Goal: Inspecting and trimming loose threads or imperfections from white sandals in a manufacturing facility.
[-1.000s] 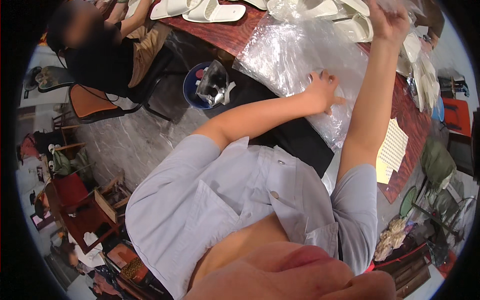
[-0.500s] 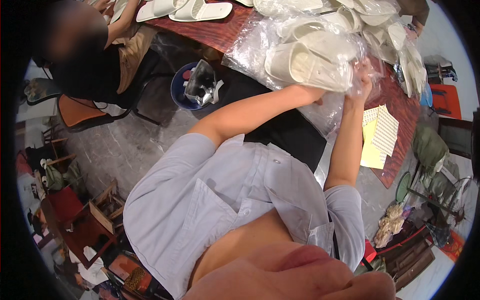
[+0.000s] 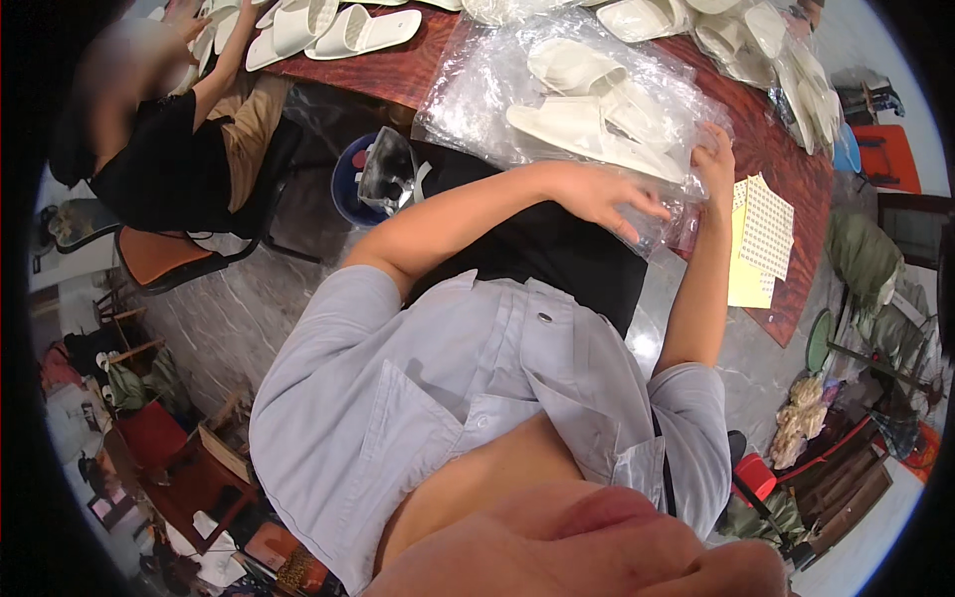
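Observation:
A pair of white slippers (image 3: 575, 129) lies in a clear plastic bag (image 3: 468, 109) on the reddish-brown table. My left hand (image 3: 609, 202) is beside the near edge of the slippers, fingers stretched and apart, with nothing gripped in it. At the bag's right end, my right hand (image 3: 713, 164) has its fingers curled on the loose plastic by the slipper toes. Parts of the fingertips are hard to make out against the shiny film.
Sticker sheets (image 3: 764, 239) lie at the table's right side. Bagged slippers (image 3: 741, 45) pile up at the far right, and unbagged slippers (image 3: 363, 32) stand at the far left. A co-worker (image 3: 169, 149) sits at the left. A blue bin (image 3: 353, 184) stands below the table edge.
The slippers have come down onto the table inside the bag. My left hand has let go of them and opened. My right hand stays at the bag's right end.

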A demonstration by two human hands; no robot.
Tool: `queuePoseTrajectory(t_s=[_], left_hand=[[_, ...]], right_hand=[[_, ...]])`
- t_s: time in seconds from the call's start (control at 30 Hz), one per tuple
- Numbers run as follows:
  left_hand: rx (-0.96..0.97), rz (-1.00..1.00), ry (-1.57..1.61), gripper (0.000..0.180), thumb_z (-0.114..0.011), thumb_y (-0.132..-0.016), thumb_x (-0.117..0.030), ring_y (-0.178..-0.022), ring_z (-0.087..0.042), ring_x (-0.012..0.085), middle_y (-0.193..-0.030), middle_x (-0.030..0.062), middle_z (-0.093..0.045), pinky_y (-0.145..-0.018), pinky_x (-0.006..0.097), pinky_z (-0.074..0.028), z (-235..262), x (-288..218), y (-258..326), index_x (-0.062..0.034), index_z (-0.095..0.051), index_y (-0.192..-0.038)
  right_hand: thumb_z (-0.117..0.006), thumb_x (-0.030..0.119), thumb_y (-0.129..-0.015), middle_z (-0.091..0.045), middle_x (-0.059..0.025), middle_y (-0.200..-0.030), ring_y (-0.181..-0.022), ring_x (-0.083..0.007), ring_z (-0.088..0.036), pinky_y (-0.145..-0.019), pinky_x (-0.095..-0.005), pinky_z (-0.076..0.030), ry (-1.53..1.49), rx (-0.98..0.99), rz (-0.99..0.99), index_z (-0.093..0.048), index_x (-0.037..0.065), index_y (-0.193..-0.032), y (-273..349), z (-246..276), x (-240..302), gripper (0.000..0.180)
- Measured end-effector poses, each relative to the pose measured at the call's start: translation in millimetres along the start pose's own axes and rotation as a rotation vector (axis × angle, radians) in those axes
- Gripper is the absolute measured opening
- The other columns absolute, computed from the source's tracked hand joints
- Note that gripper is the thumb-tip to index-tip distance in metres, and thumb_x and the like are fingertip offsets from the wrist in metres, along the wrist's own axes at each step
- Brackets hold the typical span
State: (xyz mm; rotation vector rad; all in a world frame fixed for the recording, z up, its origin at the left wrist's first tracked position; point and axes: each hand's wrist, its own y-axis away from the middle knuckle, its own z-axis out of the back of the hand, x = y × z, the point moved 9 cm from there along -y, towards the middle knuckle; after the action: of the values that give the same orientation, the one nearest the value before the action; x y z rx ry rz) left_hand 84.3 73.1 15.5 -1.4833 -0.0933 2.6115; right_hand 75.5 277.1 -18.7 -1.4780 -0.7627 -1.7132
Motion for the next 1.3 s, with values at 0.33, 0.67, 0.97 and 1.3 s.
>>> queuePoseTrajectory(t_s=[0.33,0.67,0.97,1.3], left_hand=[[-0.216,-0.037,0.256,0.048,-0.068,-0.091,-0.019,-0.104,-0.064,0.0202,-0.113,0.0116,-0.069,-0.094,0.035,-0.049,81.6,-56.7,63.8,-0.0032,-0.058,-0.135],[-0.887,0.735,-0.585,0.042,-0.065,-0.091,-0.041,-0.091,-0.07,0.032,-0.095,0.0174,-0.072,-0.079,0.041,-0.053,169.7,76.1,127.6,-0.0053,-0.068,-0.115],[-0.848,0.853,-0.499,0.042,-0.064,-0.089,-0.044,-0.085,-0.069,0.0334,-0.087,0.0164,-0.072,-0.075,0.042,-0.052,156.0,122.5,136.0,-0.0035,-0.073,-0.096],[-0.933,0.706,-0.404,0.03,-0.06,-0.093,-0.031,-0.079,-0.067,0.0291,-0.083,0.0135,-0.07,-0.075,0.04,-0.051,151.3,126.0,136.0,-0.0022,-0.068,-0.096]], right_hand=[[-0.06,-0.003,-0.08,-0.059,-0.0017,-0.078,-0.073,-0.0096,-0.056,-0.068,-0.0246,-0.047,0.176,0.004,0.06,-0.048,0.01,-0.143,36.3,4.0,41.7,0.065],[-0.067,-0.002,-0.084,-0.056,0.001,-0.068,-0.064,-0.0071,-0.051,-0.061,-0.0222,-0.039,0.309,-0.05,0.112,-0.056,0.004,-0.132,62.1,42.0,27.5,0.05],[-0.062,-0.004,-0.086,-0.056,-0.0016,-0.074,-0.069,-0.0098,-0.051,-0.064,-0.0247,-0.04,0.344,-0.237,0.083,-0.06,0.004,-0.101,106.8,68.1,-16.8,0.017],[-0.063,-0.006,-0.076,-0.059,-0.0178,-0.11,-0.097,-0.0335,-0.058,-0.082,-0.0387,-0.049,1.143,-0.261,0.587,-0.069,0.005,-0.107,131.9,8.6,73.0,0.033]])
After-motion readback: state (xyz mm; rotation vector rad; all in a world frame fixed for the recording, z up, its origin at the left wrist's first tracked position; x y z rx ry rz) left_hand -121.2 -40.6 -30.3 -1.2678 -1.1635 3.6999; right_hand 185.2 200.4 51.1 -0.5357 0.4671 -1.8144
